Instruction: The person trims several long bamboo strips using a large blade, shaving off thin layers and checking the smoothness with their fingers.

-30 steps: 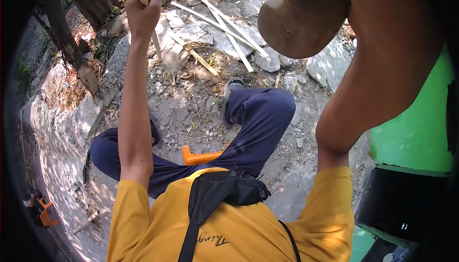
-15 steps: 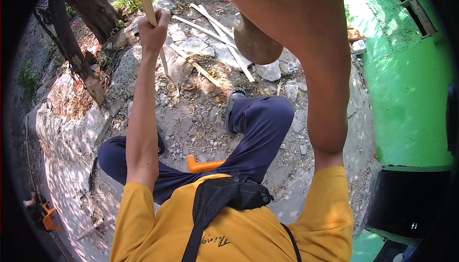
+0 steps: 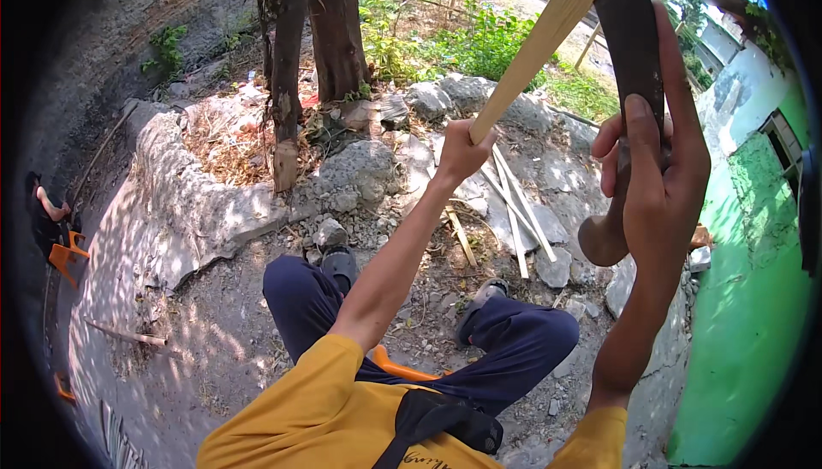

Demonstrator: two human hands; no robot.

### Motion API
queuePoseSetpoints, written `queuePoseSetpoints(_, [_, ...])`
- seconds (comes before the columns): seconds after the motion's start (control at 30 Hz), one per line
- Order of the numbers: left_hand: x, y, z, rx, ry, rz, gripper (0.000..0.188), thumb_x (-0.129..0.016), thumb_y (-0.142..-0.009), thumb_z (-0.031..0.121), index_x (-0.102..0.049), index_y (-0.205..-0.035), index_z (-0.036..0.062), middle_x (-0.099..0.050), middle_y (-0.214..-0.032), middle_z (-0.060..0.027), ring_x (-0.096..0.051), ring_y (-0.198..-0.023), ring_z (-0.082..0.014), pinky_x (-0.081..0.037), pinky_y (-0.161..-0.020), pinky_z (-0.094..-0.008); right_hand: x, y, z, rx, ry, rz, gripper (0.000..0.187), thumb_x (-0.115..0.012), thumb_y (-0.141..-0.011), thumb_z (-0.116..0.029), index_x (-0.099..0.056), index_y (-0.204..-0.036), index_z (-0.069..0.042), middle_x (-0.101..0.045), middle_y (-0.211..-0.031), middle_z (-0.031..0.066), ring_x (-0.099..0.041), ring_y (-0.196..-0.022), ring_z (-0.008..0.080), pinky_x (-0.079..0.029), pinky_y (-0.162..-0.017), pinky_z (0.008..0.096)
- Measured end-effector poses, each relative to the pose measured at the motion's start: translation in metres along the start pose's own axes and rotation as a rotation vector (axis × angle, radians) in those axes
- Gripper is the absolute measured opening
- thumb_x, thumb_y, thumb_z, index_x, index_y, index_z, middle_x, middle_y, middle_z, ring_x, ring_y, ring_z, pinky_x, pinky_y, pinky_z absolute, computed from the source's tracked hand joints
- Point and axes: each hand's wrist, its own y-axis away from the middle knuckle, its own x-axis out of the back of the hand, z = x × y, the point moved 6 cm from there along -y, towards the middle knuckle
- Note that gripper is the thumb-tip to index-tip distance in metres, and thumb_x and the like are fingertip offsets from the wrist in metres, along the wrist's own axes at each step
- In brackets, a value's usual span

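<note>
My left hand (image 3: 462, 154) is closed round the lower part of a pale split wood or bamboo strip (image 3: 538, 51), which slants up to the right. My right hand (image 3: 664, 182) grips a machete by its brown handle (image 3: 604, 239), whose rounded end sticks out below the palm. Its dark, broad blade (image 3: 618, 19) points upward, with my thumb and forefinger laid along its base. At the top the strip's upper part lies close beside the blade; whether they touch, I cannot tell.
Several pale strips (image 3: 519, 212) lie on rubble ahead. I sit low on something orange (image 3: 402, 368). Tree trunks (image 3: 336, 32) rise behind a broken concrete edge (image 3: 223, 221). A green wall (image 3: 736, 323) stands at right. A person (image 3: 47, 216) is by an orange chair (image 3: 68, 256) far left.
The view has tilted up and turned, bringing more of the yard into sight. My right hand, earlier too close for its fingers to show, now appears with the machete blade beside the strip.
</note>
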Motion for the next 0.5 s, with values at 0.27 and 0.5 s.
queuePoseSetpoints(0.27, [0.014, -0.001, 0.0, -0.016, -0.012, 0.046, 0.024, -0.067, -0.082, 0.007, -0.056, -0.062, -0.0019, -0.049, -0.05, -0.0039, -0.044, -0.048, -0.0088, -0.034, -0.046, -0.0324, 0.002, -0.002, 0.026, 0.033, -0.02, 0.017, 0.052, -0.047, -0.105, -0.013, -0.038, -0.156, -0.017, -0.059, -0.065, 0.0036, -0.043, -0.046, 0.0037, -0.034, -0.044, 0.0203])
queuePoseSetpoints(0.5, [-0.013, -0.02, 0.05, -0.046, 0.109, 0.032, 0.026, -0.067, -0.085, 0.006, -0.054, -0.064, -0.0019, -0.048, -0.052, 0.0003, -0.044, -0.05, -0.0059, -0.034, -0.045, -0.0305, 0.034, -0.007, -0.017, -0.059, 0.108, 0.148, 0.053, -0.044, -0.106, -0.016, -0.034, -0.157, -0.015, -0.06, -0.066, 0.0052, -0.045, -0.048, 0.0045, -0.035, -0.044, 0.021])
